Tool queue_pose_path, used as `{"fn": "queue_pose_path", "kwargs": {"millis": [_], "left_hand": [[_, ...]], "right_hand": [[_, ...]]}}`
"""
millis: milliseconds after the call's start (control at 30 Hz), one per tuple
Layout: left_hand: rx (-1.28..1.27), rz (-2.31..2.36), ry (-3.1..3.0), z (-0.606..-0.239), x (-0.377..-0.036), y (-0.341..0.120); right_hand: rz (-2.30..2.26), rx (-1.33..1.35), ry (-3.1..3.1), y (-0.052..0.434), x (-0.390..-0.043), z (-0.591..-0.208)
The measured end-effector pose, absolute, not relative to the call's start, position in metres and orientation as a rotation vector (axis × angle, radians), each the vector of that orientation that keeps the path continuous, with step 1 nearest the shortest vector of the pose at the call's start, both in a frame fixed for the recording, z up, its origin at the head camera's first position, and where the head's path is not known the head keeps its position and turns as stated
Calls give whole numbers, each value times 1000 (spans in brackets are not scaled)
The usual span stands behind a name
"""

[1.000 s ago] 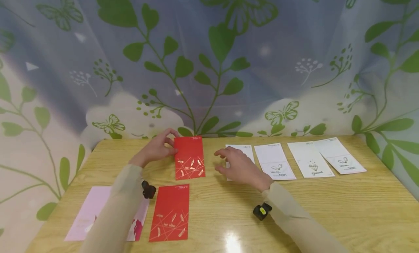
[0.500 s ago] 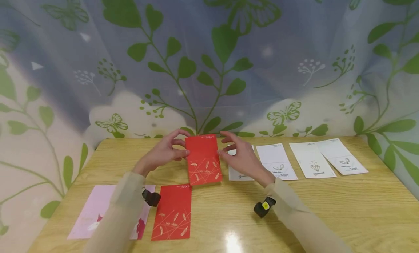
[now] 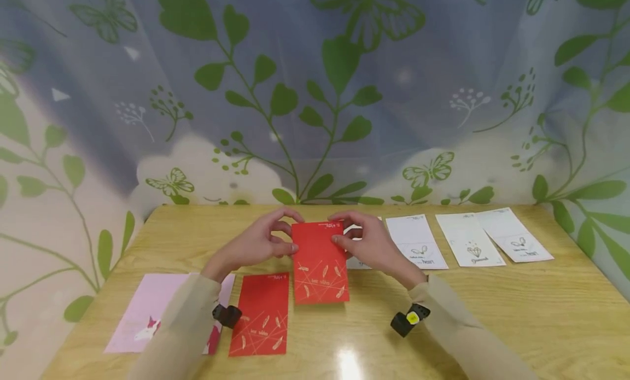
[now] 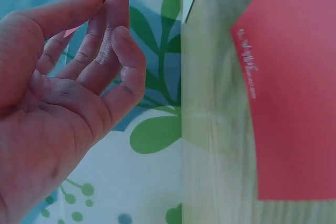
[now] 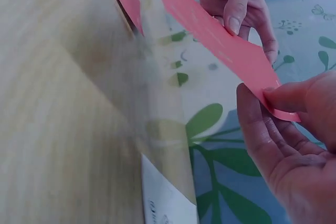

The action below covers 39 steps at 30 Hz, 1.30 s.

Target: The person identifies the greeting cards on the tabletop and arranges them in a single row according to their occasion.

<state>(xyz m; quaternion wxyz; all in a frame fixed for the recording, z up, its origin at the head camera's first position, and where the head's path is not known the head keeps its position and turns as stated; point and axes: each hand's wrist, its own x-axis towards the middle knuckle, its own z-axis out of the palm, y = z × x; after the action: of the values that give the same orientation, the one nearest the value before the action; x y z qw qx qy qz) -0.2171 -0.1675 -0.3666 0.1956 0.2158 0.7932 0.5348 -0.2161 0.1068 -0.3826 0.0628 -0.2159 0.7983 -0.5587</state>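
Note:
Between both hands a red card (image 3: 320, 262) with gold feather prints and "best wishes" is held upright, raised above the table. My left hand (image 3: 258, 240) pinches its left edge between thumb and fingers. At the upper right edge, my right hand (image 3: 374, 246) grips it, thumb on the front and fingers behind, as the right wrist view shows with the card (image 5: 226, 51) seen at a slant. A matching red card (image 3: 261, 314) lies flat on the table just below and left of the held one.
Pink cards (image 3: 143, 311) lie at the front left, partly under the left sleeve (image 3: 177, 325). Along the back right of the wooden table (image 3: 384, 325) are several white cards (image 3: 470, 240), one partly behind the right hand. A leaf-patterned curtain (image 3: 236, 167) hangs behind the table.
The right hand has come over and taken hold of the card's right edge. Both hands have lifted the red card and brought it rightward and nearer.

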Motion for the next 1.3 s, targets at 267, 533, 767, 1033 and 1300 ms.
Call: {"fn": "queue_pose_path", "kwargs": {"millis": [267,533,767,1033,1300], "left_hand": [[633,1302,2333,-379,-197,-174],[680,1014,2500,-393,-183,-169],[648,725,2569,-387,-169,-169],[603,651,2631,-391,-166,-167],[666,682,2645,-395,-167,-169]], "right_hand": [[-1525,-711,2464,100,-199,-399],[-1276,-718,2559,99,-187,-412],[-976,-775,2728,95,-185,-416],[-816,-822,2787,86,-189,-413],[-773,-867,2747,81,-189,-414]]}}
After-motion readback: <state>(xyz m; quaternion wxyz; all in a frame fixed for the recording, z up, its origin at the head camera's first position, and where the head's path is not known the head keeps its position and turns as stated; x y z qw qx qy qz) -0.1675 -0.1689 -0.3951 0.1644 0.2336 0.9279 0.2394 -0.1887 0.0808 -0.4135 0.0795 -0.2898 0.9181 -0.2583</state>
